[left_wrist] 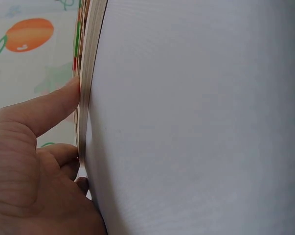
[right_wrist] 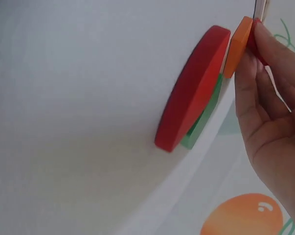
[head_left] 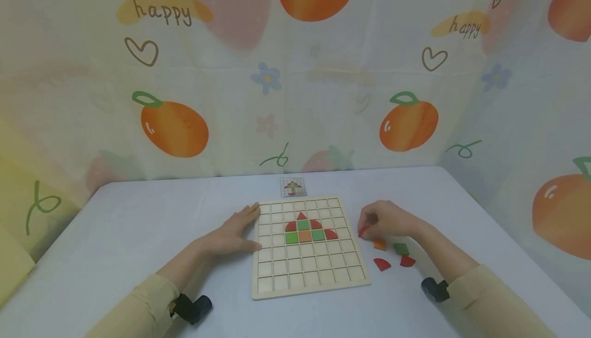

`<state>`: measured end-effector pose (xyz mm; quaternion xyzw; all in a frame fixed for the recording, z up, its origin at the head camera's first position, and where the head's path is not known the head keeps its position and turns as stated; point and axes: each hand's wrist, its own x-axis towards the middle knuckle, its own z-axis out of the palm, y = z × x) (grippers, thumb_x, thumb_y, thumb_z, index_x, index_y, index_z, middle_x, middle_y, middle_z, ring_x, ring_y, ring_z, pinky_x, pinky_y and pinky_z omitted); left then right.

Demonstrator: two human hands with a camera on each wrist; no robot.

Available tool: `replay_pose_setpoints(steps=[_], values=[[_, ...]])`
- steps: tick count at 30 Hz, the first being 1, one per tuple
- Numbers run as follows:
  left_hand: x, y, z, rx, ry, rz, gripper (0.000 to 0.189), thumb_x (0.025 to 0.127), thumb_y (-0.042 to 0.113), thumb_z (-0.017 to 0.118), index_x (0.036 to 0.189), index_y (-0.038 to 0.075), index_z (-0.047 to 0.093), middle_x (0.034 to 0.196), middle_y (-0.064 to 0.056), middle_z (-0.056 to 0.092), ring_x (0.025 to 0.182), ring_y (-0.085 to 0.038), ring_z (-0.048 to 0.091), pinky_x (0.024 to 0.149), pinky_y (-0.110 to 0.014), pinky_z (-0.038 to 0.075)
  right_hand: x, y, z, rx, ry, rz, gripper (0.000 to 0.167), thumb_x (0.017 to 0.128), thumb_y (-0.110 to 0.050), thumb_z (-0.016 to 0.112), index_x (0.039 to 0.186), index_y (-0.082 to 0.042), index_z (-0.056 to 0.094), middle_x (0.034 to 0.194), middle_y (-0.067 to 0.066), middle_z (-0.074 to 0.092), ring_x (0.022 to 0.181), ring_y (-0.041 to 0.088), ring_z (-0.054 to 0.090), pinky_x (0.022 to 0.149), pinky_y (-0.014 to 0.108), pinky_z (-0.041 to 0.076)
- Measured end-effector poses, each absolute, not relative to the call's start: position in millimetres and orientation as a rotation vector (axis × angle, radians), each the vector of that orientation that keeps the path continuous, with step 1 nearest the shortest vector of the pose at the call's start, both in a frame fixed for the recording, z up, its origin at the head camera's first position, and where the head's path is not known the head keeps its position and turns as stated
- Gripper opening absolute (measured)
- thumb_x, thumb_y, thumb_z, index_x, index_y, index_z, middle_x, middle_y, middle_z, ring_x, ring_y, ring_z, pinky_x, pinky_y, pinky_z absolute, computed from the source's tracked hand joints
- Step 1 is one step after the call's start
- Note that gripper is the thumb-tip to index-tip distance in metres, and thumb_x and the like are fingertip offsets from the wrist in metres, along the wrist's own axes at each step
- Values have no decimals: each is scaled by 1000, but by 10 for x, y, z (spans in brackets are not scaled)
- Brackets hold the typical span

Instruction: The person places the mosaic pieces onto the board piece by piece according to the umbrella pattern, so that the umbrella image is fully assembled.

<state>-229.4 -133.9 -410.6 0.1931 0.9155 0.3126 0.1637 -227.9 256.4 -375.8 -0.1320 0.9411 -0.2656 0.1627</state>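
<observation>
A pale wooden grid board [head_left: 309,279] lies on the table. My left hand [head_left: 233,234] rests at its left edge, fingers extended, with the thumb [left_wrist: 59,105] touching the side in the left wrist view. Right of the board, my right hand [head_left: 390,218] pinches a red piece [right_wrist: 257,46] between thumb and fingers; its full shape is hidden. On the board, a red triangle [head_left: 301,216] tops a green square [head_left: 302,225] flanked by red quarter-circles [head_left: 291,226]. The row below holds green squares [head_left: 292,237], an orange square [head_left: 305,236] and a red quarter-circle [head_left: 331,234].
Beside my right hand lie an orange piece [head_left: 379,245], a green piece [head_left: 401,249], a red quarter-circle [head_left: 381,264] and another red piece [head_left: 407,261]. Behind the board is a small pattern card [head_left: 293,186]. A printed fabric backdrop [head_left: 295,97] borders the white table [head_left: 138,215].
</observation>
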Motion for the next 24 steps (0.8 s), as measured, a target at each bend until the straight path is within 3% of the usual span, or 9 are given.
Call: replay_pose_setpoints(steps=[7, 15, 24], values=[[-2281, -1345, -4098, 558, 2604, 900, 96, 83, 33, 73, 157, 4, 20, 169, -11, 10, 156, -40, 2, 127, -61, 7, -2347, 2510, -3733, -416, 2750, -876, 6, 85, -18, 77, 87, -18, 71, 82, -3, 69, 81, 16, 59, 75, 27, 51], [-2276, -1339, -4088, 552, 2611, 891, 95, 84, 33, 73, 158, 5, 20, 169, -11, 10, 156, -39, 3, 127, -61, 7, -2385, 2383, -3686, -353, 2679, -1105, 14, 87, -17, 75, 99, -12, 71, 92, 3, 71, 83, 13, 66, 79, 26, 60], [-2276, -1344, -4082, 551, 2607, 886, 95, 84, 32, 73, 157, 4, 20, 169, -11, 10, 156, -39, 3, 127, -61, 7, -2408, 2125, -3688, -372, 2683, -1147, 20, 84, -19, 78, 103, -12, 71, 97, 2, 74, 89, 15, 64, 80, 26, 56]])
